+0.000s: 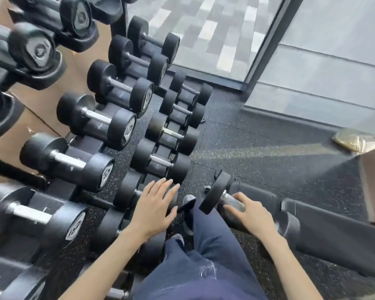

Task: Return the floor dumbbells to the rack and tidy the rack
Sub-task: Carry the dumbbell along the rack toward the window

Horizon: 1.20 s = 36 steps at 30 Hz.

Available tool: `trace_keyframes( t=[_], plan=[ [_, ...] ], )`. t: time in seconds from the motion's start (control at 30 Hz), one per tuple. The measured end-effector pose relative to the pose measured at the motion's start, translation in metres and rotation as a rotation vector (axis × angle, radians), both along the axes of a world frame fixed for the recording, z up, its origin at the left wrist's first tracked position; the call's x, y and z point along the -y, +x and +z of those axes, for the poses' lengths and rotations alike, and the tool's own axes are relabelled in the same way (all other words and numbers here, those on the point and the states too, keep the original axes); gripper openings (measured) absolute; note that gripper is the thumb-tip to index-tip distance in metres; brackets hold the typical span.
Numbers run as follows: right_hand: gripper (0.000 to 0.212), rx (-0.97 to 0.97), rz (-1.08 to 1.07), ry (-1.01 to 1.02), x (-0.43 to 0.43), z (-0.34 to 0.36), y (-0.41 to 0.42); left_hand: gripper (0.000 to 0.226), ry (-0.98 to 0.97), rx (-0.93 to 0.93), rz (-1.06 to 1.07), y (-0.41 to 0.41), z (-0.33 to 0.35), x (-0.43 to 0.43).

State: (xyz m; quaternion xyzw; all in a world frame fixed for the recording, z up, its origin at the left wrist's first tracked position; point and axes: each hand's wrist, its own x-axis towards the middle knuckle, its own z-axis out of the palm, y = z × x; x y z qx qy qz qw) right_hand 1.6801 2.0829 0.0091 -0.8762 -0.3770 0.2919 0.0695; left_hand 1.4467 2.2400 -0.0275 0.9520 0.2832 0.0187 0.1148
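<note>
Head view: one downward look along the rack, blurred toward its left end.
Right hand [250,215]: fingers curled over the knurled steel handle of the loose dumbbell [214,192], gripping it at about the middle.
Loose dumbbell: black round heads, lying at a tilt. The far head is above the floor [258,137] just past the person's knee, and the near head overlaps the bench [333,234] in this view. Whether it is lifted or resting I cannot tell.
Left hand [154,208]: palm down, fingers straight and slightly spread, laid over the front head of a racked dumbbell [126,191]. It grasps nothing.
Rack [13,172]: black, with tiers stepping down toward the floor. Dumbbells sit side by side in cradles, the smaller ones on the lowest tier at the rack's front edge.
Floor: black speckled rubber with a band of sunlight across it.
Bench: black padding, stretched out along the right, beside the right forearm.
Legs: navy trousers [214,245], with a shoe [188,201] between the two hands.
Glass wall [204,29]: stands at the floor's far edge, beyond the rack's end.
</note>
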Motion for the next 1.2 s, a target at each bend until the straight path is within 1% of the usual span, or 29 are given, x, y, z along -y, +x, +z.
trace_keyframes(
  t=[0.13, 0.23, 0.37, 0.63, 1.0, 1.2],
  plan=[
    [0.038, -0.006, 0.003, -0.002, -0.023, -0.006, 0.015, 0.057, 0.006, 0.011, -0.015, 0.014, -0.009, -0.023],
    [0.038, -0.034, 0.013, 0.006, -0.042, -0.015, 0.028, 0.057, 0.022, -0.026, -0.002, 0.025, -0.013, -0.051],
    [0.039, -0.053, 0.041, -0.005, -0.072, -0.023, 0.051, 0.057, 0.027, -0.004, 0.024, 0.048, -0.013, -0.084],
    [0.043, -0.042, 0.134, -0.038, -0.161, -0.026, 0.128, 0.056, 0.017, -0.038, 0.06, 0.123, -0.01, -0.154],
    [0.051, 0.106, 0.281, -0.082, -0.264, -0.012, 0.25, 0.055, 0.063, 0.009, 0.056, 0.244, 0.009, -0.244],
    [0.054, 0.071, 0.237, -0.072, -0.292, -0.003, 0.285, 0.056, 0.061, -0.007, 0.046, 0.282, 0.004, -0.278]
  ],
)
